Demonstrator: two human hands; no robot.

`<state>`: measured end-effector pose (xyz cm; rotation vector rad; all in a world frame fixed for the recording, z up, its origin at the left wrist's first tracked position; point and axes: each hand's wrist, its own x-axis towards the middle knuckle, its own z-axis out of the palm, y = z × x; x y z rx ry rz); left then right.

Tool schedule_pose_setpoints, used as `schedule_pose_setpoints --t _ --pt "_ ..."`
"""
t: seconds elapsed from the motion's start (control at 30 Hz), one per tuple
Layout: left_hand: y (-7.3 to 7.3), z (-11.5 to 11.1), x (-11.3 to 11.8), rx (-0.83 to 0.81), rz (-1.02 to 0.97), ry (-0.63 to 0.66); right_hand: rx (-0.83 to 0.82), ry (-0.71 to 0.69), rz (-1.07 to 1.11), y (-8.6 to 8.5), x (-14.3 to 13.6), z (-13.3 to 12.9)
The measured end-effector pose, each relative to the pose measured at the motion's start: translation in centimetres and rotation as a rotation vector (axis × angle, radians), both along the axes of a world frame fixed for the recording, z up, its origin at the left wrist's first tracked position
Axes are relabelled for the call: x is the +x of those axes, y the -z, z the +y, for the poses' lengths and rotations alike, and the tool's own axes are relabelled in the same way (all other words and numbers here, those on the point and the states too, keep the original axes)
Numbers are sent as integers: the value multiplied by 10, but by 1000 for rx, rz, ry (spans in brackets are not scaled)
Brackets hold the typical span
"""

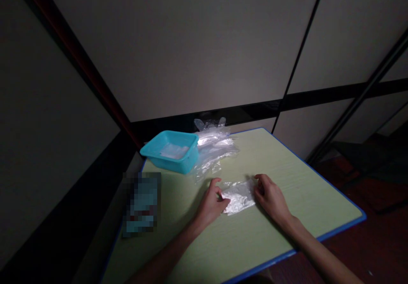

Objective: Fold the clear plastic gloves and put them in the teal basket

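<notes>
Between my two hands, a folded piece of clear, shiny plastic film (238, 197) lies on the pale green table. My left hand (213, 200) is at its left edge, the thumb resting on the film and the other fingers curled beside it. At the right edge, my right hand (270, 195) has its fingers bent in and pinched on the film; the fingertips are partly hidden. Behind them lies a loose pile of clear plastic gloves (216, 146), with finger shapes sticking up at the back. To its left stands a turquoise plastic basket (174, 164) holding folded clear plastic (174, 150).
A blurred-out teal packet (143, 203) lies near the left edge of the table (306, 203), which has blue edging. Pale wall panels (204, 54) with a dark strip rise close behind. Dark reddish floor (366, 250) shows at the right.
</notes>
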<state>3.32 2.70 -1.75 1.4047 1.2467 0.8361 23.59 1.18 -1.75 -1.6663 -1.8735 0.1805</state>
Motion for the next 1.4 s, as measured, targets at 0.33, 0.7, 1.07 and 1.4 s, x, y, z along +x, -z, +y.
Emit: schedule_pose_setpoints --t 0.33,0.7,1.07,1.4 --pt "-12 -7 -13 44 180 27 51 -379 -448 1 -3 -3" --pt "-20 -17 49 672 723 375 51 -358 -602 14 -2 -1" --pt "5 -15 29 745 1042 296 20 -345 -586 13 -2 -1" --pt "-6 -16 -4 736 1052 396 -56 -395 -401 7 2 1"
